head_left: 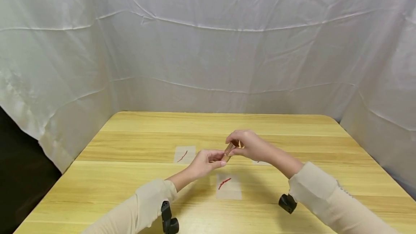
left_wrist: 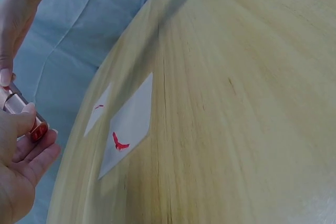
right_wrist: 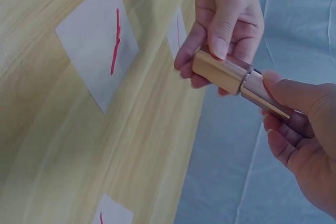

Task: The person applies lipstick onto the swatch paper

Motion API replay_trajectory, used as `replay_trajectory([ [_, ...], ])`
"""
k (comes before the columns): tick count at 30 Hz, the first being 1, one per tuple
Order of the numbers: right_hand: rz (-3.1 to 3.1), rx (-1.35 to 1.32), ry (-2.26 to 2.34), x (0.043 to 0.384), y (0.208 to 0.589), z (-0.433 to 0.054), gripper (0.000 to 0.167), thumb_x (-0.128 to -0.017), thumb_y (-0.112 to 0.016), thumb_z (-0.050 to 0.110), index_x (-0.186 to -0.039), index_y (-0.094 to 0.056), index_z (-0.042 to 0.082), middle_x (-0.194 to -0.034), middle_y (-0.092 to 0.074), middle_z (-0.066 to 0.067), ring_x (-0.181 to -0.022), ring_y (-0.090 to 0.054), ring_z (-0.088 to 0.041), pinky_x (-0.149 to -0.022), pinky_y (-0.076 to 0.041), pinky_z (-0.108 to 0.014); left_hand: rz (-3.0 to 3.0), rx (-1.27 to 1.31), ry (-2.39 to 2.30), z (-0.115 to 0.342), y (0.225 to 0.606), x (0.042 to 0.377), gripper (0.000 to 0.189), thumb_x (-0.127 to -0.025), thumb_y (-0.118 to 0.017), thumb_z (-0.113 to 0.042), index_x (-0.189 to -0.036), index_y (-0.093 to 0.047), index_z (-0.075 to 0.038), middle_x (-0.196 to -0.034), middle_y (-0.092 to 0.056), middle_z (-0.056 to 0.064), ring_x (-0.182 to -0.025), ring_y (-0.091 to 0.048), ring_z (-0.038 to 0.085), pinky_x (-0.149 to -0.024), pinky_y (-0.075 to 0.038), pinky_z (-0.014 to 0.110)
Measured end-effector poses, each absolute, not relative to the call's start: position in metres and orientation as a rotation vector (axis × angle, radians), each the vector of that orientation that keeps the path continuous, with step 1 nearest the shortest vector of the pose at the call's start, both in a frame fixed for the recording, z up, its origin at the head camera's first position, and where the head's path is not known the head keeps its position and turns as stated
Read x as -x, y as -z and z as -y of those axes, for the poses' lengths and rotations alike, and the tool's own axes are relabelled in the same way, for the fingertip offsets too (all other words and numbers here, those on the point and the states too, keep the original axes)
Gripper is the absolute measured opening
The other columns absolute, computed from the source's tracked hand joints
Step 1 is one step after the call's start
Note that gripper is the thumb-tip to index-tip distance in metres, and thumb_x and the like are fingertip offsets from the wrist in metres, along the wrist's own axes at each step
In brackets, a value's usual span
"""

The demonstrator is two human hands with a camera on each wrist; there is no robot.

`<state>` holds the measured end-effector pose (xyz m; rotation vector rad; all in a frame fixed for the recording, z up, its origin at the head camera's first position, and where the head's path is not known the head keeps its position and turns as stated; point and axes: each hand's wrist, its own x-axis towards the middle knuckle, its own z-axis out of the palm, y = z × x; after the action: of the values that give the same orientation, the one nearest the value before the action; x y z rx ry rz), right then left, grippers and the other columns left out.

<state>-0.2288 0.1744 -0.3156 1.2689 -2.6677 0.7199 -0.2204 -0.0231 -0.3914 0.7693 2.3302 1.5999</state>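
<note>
A rose-gold lipstick tube (right_wrist: 216,73) is held up above the table between both hands. My left hand (head_left: 202,162) pinches one half between thumb and fingers; that half's red end (left_wrist: 39,131) shows in the left wrist view. On the other half, my right hand (head_left: 249,144) has its thumb and fingertips. A narrow silvery ring (right_wrist: 244,81) shows at the seam where the two halves meet. In the right wrist view the halves lie nearly in line, end to end.
On the wooden table (head_left: 136,190) lie white paper squares with red streaks: one paper (head_left: 229,192) in front, another paper (head_left: 179,151) to the left, and a third paper (head_left: 261,163) partly hidden behind the right forearm. Pale cloth (head_left: 208,57) hangs around the table.
</note>
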Motion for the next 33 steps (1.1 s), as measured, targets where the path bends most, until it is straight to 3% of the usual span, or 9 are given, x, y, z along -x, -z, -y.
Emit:
replay_trajectory([
  [7,2.689,-1.264,-0.786,0.227,0.316,-0.172,0.016,-0.079,-0.071,0.011,-0.093,-0.064,0.006,-0.083,-0.066,0.001,-0.072,-0.051,-0.003,-0.058,-0.045,-0.017,-2.334,-0.758,-1.623,0.022,0.390,0.220,0.032,-0.089,-0.061,-0.008,-0.117,-0.060,0.006,-0.107,-0.066,0.021,-0.098,-0.064,0.028,-0.078,-0.055,0.025],
  [21,2.688,-1.151,-0.803,0.229,0.322,-0.174,0.023,-0.080,-0.071,0.015,-0.096,-0.066,0.000,-0.079,-0.064,-0.003,-0.067,-0.048,-0.004,-0.058,-0.045,-0.018,-2.364,-0.716,-1.695,0.018,0.392,0.220,0.030,-0.085,-0.066,-0.007,-0.111,-0.062,0.007,-0.101,-0.067,0.021,-0.091,-0.065,0.025,-0.075,-0.055,0.023],
  [33,2.684,-1.109,-0.845,0.230,0.326,-0.171,0.014,-0.082,-0.070,0.014,-0.089,-0.068,0.003,-0.072,-0.062,0.000,-0.062,-0.044,-0.002,-0.055,-0.042,-0.017,-2.403,-0.681,-1.694,0.018,0.393,0.221,0.025,-0.083,-0.068,-0.006,-0.107,-0.065,0.003,-0.099,-0.068,0.019,-0.089,-0.065,0.022,-0.074,-0.055,0.022],
])
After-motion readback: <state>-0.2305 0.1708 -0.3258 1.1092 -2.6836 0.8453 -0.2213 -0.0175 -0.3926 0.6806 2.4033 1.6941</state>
